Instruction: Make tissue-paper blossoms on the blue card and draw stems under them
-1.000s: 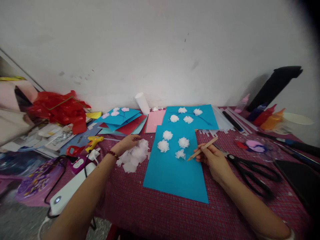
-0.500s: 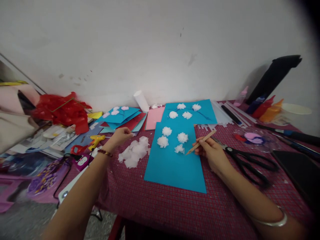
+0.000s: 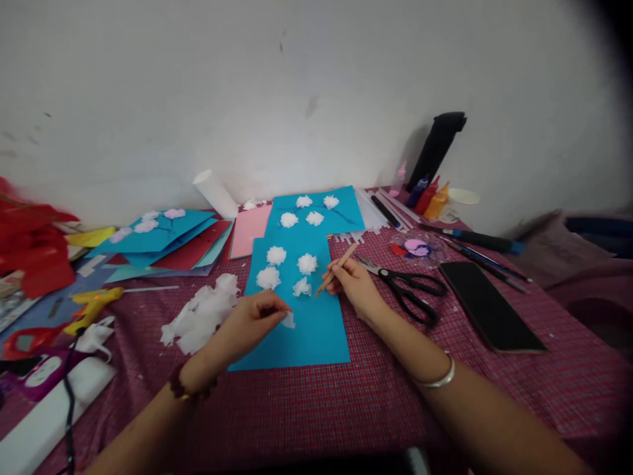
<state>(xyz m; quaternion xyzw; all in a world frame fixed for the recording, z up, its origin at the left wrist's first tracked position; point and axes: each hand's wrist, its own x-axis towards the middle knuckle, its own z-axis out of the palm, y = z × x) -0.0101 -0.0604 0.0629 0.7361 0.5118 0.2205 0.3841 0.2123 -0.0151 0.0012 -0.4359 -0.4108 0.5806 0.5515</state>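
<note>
Holding one wooden stick, one white scrap

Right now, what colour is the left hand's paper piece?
White paper piece; head view shows it.

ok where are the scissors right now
In the head view, the black-handled scissors lie right of centre, between the right hand and the black phone.

wall: pale grey, scuffed | table: red checked cloth, against wall | light: uneven
</note>
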